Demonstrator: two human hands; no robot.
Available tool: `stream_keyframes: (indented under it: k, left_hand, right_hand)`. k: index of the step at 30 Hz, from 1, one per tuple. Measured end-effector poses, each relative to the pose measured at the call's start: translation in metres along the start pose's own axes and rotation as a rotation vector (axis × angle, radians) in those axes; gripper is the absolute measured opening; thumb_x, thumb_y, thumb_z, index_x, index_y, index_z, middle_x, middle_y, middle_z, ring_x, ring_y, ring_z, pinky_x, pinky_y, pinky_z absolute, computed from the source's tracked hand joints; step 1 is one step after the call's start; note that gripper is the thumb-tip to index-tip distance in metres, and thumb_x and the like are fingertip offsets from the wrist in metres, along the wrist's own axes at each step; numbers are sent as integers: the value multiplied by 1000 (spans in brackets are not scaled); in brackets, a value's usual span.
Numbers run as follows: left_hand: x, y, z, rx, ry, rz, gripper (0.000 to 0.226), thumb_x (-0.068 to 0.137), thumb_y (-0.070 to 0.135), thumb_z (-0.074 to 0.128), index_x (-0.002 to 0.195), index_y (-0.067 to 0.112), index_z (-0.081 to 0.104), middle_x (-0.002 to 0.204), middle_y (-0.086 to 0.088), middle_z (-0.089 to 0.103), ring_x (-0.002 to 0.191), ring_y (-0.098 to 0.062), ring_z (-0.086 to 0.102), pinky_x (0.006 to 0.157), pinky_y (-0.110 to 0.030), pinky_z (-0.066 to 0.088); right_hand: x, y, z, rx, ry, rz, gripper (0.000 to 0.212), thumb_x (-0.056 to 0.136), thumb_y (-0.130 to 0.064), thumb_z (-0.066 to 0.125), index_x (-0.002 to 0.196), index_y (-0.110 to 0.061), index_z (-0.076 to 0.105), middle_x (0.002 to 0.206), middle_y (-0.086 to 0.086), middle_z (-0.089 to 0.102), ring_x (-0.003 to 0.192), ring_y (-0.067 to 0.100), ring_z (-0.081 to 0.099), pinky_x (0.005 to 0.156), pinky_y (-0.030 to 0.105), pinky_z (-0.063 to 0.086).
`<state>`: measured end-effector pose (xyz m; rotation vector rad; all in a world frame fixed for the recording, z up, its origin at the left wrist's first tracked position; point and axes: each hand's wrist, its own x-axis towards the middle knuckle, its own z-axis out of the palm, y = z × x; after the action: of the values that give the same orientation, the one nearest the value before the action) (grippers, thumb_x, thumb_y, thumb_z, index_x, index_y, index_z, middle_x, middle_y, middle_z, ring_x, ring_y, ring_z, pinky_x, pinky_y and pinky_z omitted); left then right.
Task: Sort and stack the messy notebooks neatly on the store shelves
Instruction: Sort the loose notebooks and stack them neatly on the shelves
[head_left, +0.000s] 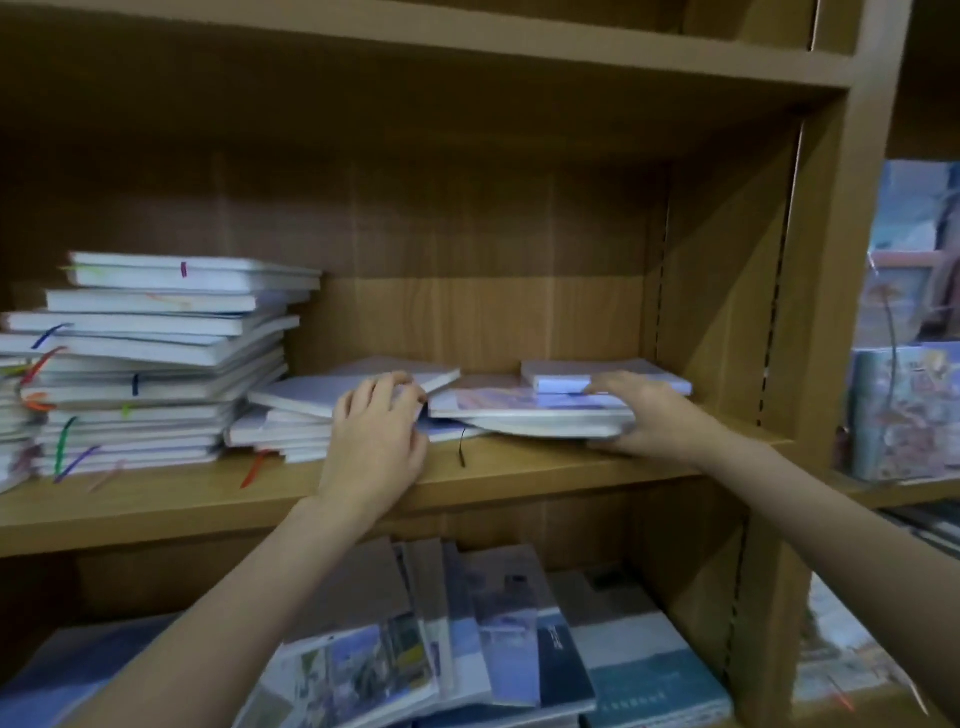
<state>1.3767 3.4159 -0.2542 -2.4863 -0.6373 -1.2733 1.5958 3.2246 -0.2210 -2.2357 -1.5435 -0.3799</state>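
Along the bottom of the frame, nearest the camera, a fanned row of picture-cover notebooks (498, 639) lay on the lower shelf (675, 597), overlapping one another and leaning toward the right. Above them, two bare forearms reached up from the lower corners to the middle shelf (156, 509).

At the centre of the frame the left hand (376, 441) rested with its wrist over the shelf's front edge, fingers curled over the near corner of a pale tilted notebook (332, 389) that topped a low, untidy pile (280, 431). A thin black ribbon (461, 447) hung from the books just right of that hand. Right of centre, the right hand (644, 415) gripped a small stack of notebooks (530, 413) at its right end, thumb laid along the top cover and fingers tucked beneath, so the stack stretched leftward from the grip toward the left hand. The stack's lowest book bowed downward and its left end lay just beside the left hand's fingers.

Behind that stack, a small white notebook (602, 376) lay flat, its near edge touching the right thumb. At left of the frame, a tall, ragged heap of white notebooks (156, 364) with coloured ribbon markers stood on the same shelf, touching the low pile. At the far right edge, illustrated books (904, 410) stood blurred in the neighbouring bay.
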Motion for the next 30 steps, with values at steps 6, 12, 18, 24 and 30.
stream_keyframes:
  k: [6,12,18,24,30]
  left_hand:
    - [0,5,12,80,1,-37,39,76,28,36,96,12,66,98,-4,64,92,-26,59,86,-35,29]
    - [4,1,16,-78,-91,-120,46,74,27,44,113,11,63,117,-3,60,109,-26,50,97,-31,23]
    - [4,-3,15,-96,-107,-159,44,74,21,46,113,12,66,119,-4,61,111,-29,51,97,-40,34]
    - [-9,9,8,-179,63,-186,39,75,20,43,99,8,71,102,-7,67,99,-30,57,90,-37,34]
    - [-73,75,-18,-981,-37,-515,28,93,2,45,78,19,61,81,0,66,77,-18,61,59,-10,42]
  right_hand:
    - [30,32,8,-227,-64,-1,49,90,-8,52,135,-26,50,134,-1,55,122,19,49,97,29,38]
    - [61,10,-39,-312,69,-101,51,84,1,52,124,-29,61,124,0,63,113,25,57,91,40,47]
    - [39,0,-96,-226,243,-186,31,85,-1,64,114,-12,68,107,7,70,100,22,64,86,38,51]
    - [-27,2,-131,121,493,-60,15,87,-8,64,101,-12,63,89,-1,58,76,9,54,64,18,39]
    - [-83,13,-84,319,443,-27,26,82,-5,69,101,-21,59,91,-3,61,79,5,58,65,4,43]
